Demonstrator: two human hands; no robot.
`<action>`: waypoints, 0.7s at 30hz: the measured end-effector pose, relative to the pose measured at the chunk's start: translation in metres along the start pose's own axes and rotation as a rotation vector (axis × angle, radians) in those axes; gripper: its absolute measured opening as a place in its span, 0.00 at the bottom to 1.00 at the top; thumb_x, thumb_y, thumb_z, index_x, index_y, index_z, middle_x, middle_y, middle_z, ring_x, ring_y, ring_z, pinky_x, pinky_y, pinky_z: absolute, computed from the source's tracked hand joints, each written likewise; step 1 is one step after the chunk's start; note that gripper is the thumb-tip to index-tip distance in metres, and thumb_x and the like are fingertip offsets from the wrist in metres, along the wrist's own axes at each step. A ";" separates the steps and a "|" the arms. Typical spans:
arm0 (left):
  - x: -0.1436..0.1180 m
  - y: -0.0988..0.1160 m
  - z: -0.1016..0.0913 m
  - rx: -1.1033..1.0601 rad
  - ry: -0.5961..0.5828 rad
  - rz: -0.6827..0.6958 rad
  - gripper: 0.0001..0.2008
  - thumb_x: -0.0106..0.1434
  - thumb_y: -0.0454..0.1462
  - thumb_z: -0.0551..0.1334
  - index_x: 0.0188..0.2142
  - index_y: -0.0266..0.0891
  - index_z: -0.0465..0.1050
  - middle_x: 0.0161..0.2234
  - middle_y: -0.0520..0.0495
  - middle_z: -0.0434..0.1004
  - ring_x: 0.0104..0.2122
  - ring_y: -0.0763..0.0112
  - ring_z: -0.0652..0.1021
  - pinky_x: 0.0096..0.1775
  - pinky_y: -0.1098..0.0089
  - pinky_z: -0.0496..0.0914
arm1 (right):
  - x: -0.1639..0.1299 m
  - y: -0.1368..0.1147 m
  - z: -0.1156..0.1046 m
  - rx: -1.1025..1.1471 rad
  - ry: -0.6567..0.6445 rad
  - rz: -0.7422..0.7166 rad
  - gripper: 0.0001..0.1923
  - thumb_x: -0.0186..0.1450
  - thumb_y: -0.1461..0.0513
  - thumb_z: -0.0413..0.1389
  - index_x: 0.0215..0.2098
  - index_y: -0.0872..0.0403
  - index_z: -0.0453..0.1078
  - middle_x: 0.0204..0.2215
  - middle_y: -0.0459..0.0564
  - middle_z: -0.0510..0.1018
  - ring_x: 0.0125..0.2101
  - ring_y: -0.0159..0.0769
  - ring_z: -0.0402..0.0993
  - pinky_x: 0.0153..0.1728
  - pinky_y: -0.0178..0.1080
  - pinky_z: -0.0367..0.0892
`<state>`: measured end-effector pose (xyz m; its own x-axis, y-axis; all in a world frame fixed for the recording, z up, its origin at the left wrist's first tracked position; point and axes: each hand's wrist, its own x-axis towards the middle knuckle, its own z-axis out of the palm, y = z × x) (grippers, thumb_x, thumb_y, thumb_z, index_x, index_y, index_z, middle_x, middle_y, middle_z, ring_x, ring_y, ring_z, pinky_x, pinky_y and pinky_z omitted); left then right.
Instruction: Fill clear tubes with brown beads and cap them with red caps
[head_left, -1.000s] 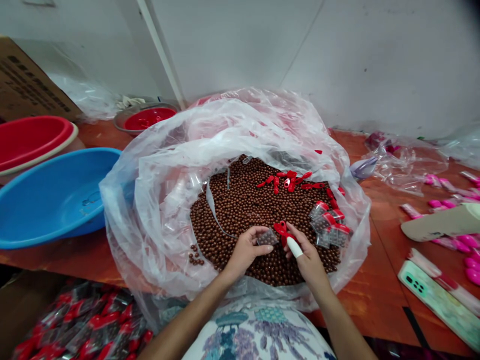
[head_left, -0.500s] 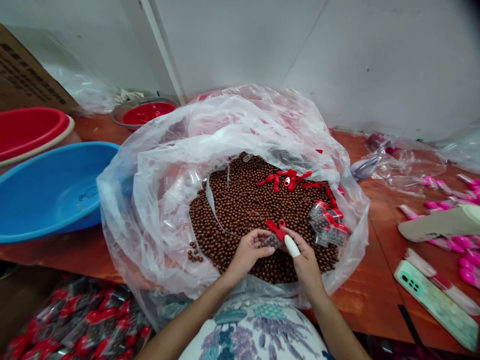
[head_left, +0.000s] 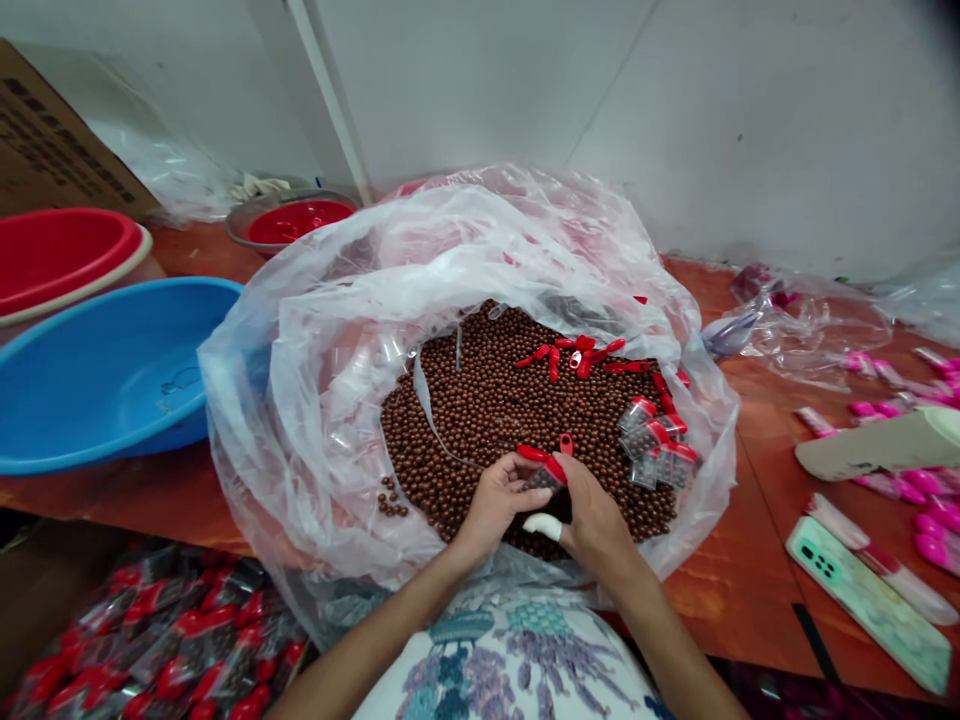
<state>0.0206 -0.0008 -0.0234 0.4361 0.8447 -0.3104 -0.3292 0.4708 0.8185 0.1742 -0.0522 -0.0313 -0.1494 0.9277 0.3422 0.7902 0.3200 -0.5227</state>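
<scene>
Head view: a small clear box [head_left: 541, 478] with a red lid [head_left: 546, 460] is gripped by both the left hand [head_left: 495, 500] and right hand [head_left: 592, 515], seemingly pressing the lid, above brown beads [head_left: 487, 410] inside a plastic bag [head_left: 315, 400].

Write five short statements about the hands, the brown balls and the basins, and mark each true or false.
1. The brown balls lie in a clear plastic bag. True.
2. Both hands meet on a small clear container with a red cap. True.
3. The blue basin is right of the bag. False: it is left.
4. The right hand is bare of any covering. False: one finger wears a white cot.
5. The left hand rests on the phone. False: the phone lies apart, far right.
</scene>
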 end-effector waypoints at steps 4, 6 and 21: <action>-0.005 -0.003 0.004 -0.029 0.001 -0.013 0.20 0.43 0.32 0.71 0.37 0.37 0.69 0.35 0.49 0.74 0.36 0.71 0.74 0.42 0.71 0.66 | -0.001 0.002 0.004 -0.141 0.061 -0.067 0.33 0.57 0.58 0.57 0.57 0.59 0.52 0.49 0.62 0.68 0.50 0.47 0.65 0.48 0.50 0.64; -0.007 -0.005 0.006 -0.079 0.006 -0.038 0.17 0.47 0.37 0.69 0.37 0.37 0.69 0.34 0.49 0.74 0.34 0.72 0.74 0.40 0.72 0.66 | -0.002 0.000 0.003 -0.159 0.078 -0.077 0.31 0.56 0.57 0.57 0.55 0.58 0.55 0.46 0.60 0.70 0.47 0.46 0.66 0.46 0.48 0.65; -0.016 0.005 0.018 -0.368 -0.083 -0.214 0.26 0.61 0.55 0.47 0.45 0.38 0.66 0.31 0.45 0.76 0.27 0.69 0.76 0.32 0.69 0.69 | -0.011 -0.010 -0.001 -0.098 0.123 0.021 0.34 0.54 0.56 0.58 0.57 0.52 0.56 0.44 0.56 0.66 0.44 0.45 0.65 0.43 0.48 0.64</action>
<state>0.0272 -0.0170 -0.0059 0.5881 0.7016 -0.4023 -0.4937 0.7054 0.5085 0.1687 -0.0658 -0.0292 -0.0632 0.9015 0.4282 0.8474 0.2751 -0.4541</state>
